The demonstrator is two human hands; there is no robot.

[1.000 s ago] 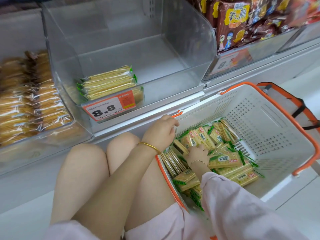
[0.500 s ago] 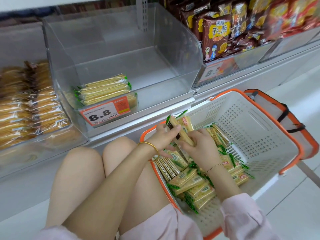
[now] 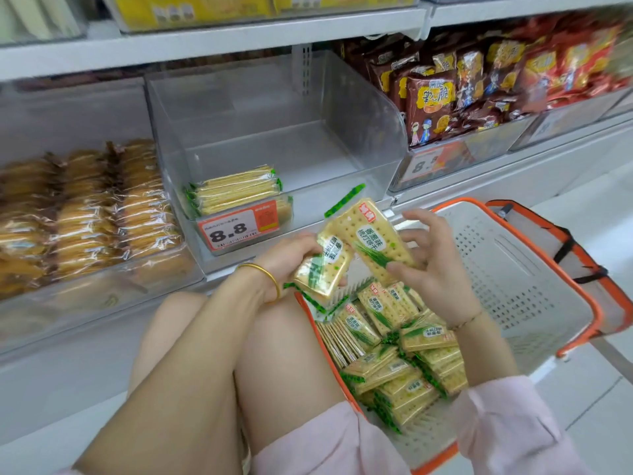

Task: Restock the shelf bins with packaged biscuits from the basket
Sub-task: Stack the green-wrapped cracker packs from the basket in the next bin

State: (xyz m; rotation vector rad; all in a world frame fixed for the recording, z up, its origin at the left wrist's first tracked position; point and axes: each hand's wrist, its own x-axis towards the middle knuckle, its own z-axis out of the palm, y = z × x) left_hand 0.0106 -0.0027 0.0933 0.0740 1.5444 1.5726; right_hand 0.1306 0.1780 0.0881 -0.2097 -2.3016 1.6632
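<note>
My left hand (image 3: 291, 257) grips a stack of green-and-yellow biscuit packs (image 3: 323, 269) above the left rim of the white basket (image 3: 534, 269). My right hand (image 3: 435, 265) holds another biscuit pack (image 3: 373, 238) face up between thumb and fingers, right beside the left hand's stack. Several more packs (image 3: 397, 351) lie loose in the basket's near half. The clear shelf bin (image 3: 363, 108) just ahead holds a short stack of the same biscuits (image 3: 236, 190) at its front left, behind an 8.8 price tag (image 3: 238, 229).
A bin of clear-wrapped brown biscuits (image 3: 85, 214) stands to the left. Brown and red snack bags (image 3: 479, 84) fill the bins to the right. My bare knees (image 3: 219, 323) are below the shelf edge, left of the basket. An upper shelf (image 3: 219, 46) runs overhead.
Both hands rose out of the basket with packs and now hold them higher, in front of the clear bin. The camera tilted up, showing more of the shelf.
</note>
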